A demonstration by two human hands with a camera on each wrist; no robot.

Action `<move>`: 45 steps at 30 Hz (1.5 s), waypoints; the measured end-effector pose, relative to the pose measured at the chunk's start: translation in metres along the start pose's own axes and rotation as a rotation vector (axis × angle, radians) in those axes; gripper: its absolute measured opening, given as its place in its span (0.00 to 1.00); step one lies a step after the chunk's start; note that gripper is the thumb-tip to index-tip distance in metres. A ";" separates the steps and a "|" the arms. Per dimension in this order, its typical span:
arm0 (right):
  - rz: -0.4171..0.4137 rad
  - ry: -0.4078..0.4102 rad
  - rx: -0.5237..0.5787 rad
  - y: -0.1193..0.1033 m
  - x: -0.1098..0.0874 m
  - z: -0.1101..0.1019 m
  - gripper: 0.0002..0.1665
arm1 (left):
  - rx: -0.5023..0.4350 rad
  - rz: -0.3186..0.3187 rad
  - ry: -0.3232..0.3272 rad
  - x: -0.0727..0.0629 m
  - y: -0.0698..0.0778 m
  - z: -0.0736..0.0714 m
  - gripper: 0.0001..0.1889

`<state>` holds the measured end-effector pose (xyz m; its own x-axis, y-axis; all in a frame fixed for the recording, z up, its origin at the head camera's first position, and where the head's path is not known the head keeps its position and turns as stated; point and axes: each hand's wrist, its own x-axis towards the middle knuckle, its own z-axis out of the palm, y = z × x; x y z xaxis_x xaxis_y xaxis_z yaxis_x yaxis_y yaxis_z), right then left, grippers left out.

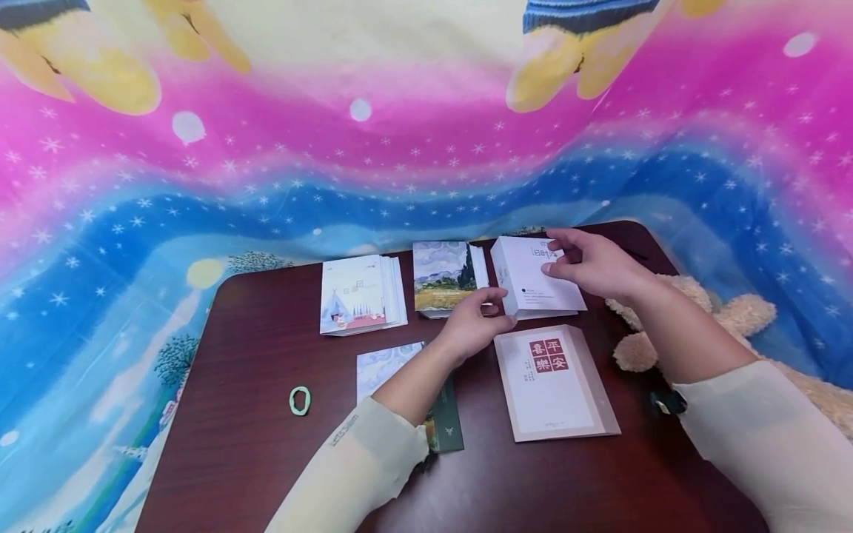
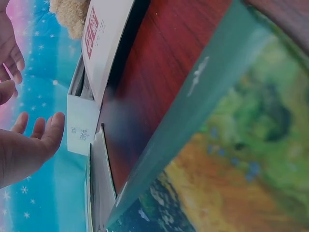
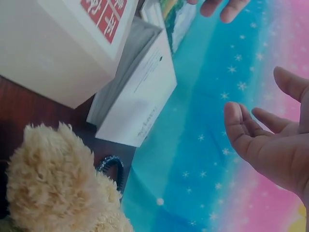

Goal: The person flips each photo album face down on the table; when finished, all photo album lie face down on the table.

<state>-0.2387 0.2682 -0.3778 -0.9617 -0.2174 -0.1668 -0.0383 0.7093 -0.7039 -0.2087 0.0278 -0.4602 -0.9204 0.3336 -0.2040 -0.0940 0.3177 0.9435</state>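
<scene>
Both hands hover over a white card pack [image 1: 538, 285] with printed text, which stands at the back right of the table. My left hand [image 1: 474, 320] is by its near left corner, fingers relaxed and holding nothing. Above its right side is my right hand [image 1: 593, 268], the fingers loosely bent and nothing between them. In the right wrist view, a gap separates the right hand [image 3: 270, 145] from the pack [image 3: 140, 92]. Nearer to me lies a pale card sleeve [image 1: 553, 400] with red square characters.
Left of the white pack stand a painted-landscape card stack [image 1: 441, 275] and a tent-picture card stack [image 1: 352, 300]. A painted sleeve [image 1: 383, 363] lies partly under my left forearm. A green ring [image 1: 300, 400] is at the left, a plush toy [image 1: 693, 296] at the right edge.
</scene>
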 end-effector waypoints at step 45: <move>0.208 -0.132 0.028 0.081 0.021 0.013 0.61 | -0.082 -0.106 0.031 0.045 -0.014 0.031 0.40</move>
<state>-0.2586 0.3123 -0.4467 -0.9044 -0.1550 -0.3976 0.1666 0.7296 -0.6633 -0.2373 0.0657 -0.4908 -0.9147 0.2740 -0.2970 -0.2212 0.2757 0.9354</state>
